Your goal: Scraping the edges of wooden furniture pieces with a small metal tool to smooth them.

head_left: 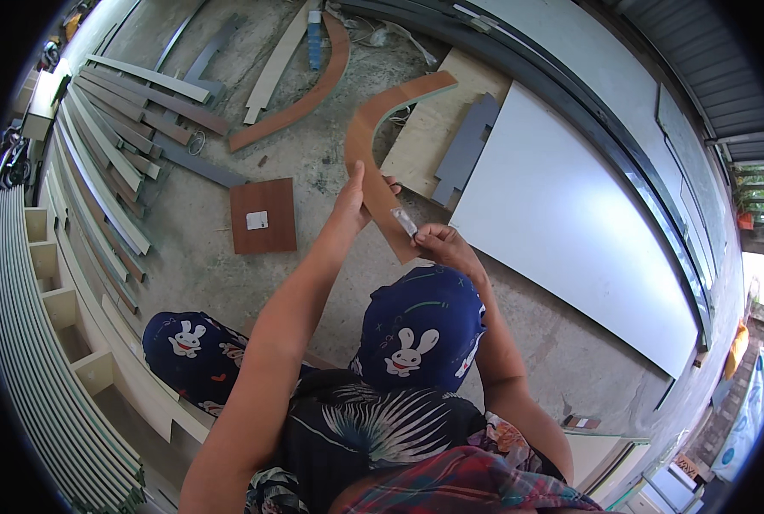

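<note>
A curved brown laminated board piece [373, 137] stands up in front of me, its far end bending right. My left hand [353, 201] presses flat against its left face, fingers pointing up. My right hand [442, 244] grips the near lower end of the piece and holds a small silvery blade-like tool [404, 221] against its edge. My knees in dark blue trousers with white rabbit prints [416, 330] are below the hands.
On the concrete floor lie a square brown panel [263, 216] with a white label, another curved brown strip [300, 98], a large white board [562, 223], a pale wooden board [437, 120] with a grey piece on it, and many long strips [107, 163] at left.
</note>
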Tool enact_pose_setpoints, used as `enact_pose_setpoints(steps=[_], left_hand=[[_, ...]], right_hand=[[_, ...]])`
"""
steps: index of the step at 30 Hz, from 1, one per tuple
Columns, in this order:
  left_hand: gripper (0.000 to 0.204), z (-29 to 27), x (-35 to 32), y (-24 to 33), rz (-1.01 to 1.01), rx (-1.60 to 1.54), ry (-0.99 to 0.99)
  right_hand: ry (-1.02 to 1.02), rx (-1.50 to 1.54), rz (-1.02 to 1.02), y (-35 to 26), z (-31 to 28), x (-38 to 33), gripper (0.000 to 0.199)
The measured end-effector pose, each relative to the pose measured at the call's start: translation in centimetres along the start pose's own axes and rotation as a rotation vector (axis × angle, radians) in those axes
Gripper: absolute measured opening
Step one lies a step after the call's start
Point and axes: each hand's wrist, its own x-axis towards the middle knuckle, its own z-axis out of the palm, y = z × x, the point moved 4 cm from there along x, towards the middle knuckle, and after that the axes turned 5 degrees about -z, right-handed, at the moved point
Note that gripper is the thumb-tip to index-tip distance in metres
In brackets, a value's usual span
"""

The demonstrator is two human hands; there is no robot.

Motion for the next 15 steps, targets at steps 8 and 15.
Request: enact_pose_setpoints(steps=[8, 15], left_hand=[[0.056, 6.0, 3.1, -2.5, -0.097, 0.050, -0.113], [0.053, 7.3, 5.2, -2.8, -0.077, 0.078, -0.113]], right_hand=[[0.236, -0.225, -0.157, -2.5, -1.1, -1.6, 0.015], [0.332, -0.300, -0.272, -3.3, -3.7, -0.2, 0.017]])
